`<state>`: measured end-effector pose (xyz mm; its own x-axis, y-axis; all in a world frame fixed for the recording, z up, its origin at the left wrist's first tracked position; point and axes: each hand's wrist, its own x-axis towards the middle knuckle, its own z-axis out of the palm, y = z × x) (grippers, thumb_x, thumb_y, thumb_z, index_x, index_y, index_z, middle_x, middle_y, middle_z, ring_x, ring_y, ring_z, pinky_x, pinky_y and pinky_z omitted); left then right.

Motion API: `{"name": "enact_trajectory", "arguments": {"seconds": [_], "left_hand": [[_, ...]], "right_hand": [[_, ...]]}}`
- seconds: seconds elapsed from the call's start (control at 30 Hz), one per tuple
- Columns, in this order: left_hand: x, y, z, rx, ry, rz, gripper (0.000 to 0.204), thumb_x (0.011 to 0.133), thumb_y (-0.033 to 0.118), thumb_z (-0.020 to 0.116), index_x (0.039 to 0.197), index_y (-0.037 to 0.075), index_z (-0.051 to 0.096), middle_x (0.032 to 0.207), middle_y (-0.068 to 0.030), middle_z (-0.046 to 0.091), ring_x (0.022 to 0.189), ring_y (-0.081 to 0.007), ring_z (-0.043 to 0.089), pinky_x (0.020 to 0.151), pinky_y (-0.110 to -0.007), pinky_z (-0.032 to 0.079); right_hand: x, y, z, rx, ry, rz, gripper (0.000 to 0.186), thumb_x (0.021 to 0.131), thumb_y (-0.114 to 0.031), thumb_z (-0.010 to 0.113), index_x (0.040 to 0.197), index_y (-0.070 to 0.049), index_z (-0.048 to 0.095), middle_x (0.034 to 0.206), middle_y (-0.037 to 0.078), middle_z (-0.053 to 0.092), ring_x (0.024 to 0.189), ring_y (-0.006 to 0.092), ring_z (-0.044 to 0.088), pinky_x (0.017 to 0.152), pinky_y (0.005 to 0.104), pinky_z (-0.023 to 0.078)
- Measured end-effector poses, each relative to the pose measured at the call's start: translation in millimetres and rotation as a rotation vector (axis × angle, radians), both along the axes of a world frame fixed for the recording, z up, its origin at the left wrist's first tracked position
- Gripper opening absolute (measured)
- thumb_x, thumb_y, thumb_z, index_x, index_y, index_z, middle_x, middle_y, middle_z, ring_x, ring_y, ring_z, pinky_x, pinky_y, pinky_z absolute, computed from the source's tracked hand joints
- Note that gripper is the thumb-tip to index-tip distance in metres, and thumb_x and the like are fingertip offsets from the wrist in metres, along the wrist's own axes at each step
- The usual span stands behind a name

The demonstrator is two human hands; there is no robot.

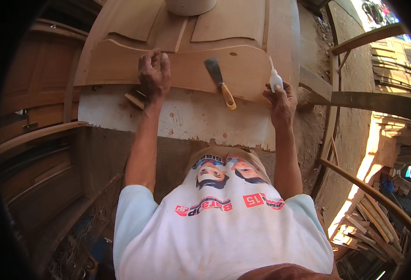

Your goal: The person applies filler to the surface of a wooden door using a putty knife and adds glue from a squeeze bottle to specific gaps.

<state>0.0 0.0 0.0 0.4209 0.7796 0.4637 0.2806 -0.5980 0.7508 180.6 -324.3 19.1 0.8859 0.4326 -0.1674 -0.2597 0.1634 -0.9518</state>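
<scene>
A wooden door with raised panels [186, 65] lies on a white-topped bench. My right hand [282, 100], at the door's right side, grips a small white squeeze bottle [276, 81], its thin nozzle pointing up and away from me. My left hand [155, 77] rests at the door's curved moulding edge with its fingers curled in; whatever they may hold is hidden. Between my hands a putty knife [220, 84] lies on the door, its dark blade pointing away and its wooden handle over the near edge.
A white round container [190, 6] stands on the door at the far side. Beside my left wrist lies a small wood block [135, 100] on the bench's white top [191, 119]. Wooden rails [368, 193] and piled offcuts [375, 224] are at the right; door panels [42, 70] stand at the left.
</scene>
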Motion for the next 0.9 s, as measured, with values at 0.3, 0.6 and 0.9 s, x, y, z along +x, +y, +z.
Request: {"name": "enact_trajectory", "arguments": {"seconds": [0.3,0.6,0.9], "left_hand": [[36,-190,31,-0.051,0.281,-0.185,0.045,0.097,0.037,0.071,0.124,0.003,0.062,0.099,-0.0118,0.061,0.084,-0.0234,0.061,0.078,-0.040,0.055],[78,-199,2,-0.013,0.359,0.119,0.039,0.096,0.031,0.068,0.121,0.003,0.056,0.104,-0.0185,0.063,0.089,-0.0352,0.064,0.083,-0.047,0.053],[76,-218,-17,-0.058,0.432,0.364,0.034,0.097,0.029,0.063,0.121,0.009,0.049,0.112,-0.0209,0.062,0.101,-0.0433,0.062,0.086,-0.053,0.050]], "right_hand": [[36,-149,13,0.148,-0.035,-0.189,0.027,0.102,-0.013,0.061,0.124,0.001,0.055,0.109,0.015,0.071,0.090,0.0192,0.073,0.086,0.0339,0.063],[108,-344,-9,0.230,-0.054,-0.253,0.034,0.102,-0.015,0.061,0.130,0.004,0.055,0.116,0.018,0.071,0.102,0.0225,0.073,0.092,0.0331,0.063],[186,-393,63,0.350,-0.030,-0.184,0.037,0.099,-0.006,0.062,0.133,0.005,0.053,0.119,0.020,0.070,0.105,0.0258,0.073,0.096,0.0347,0.062]]}}
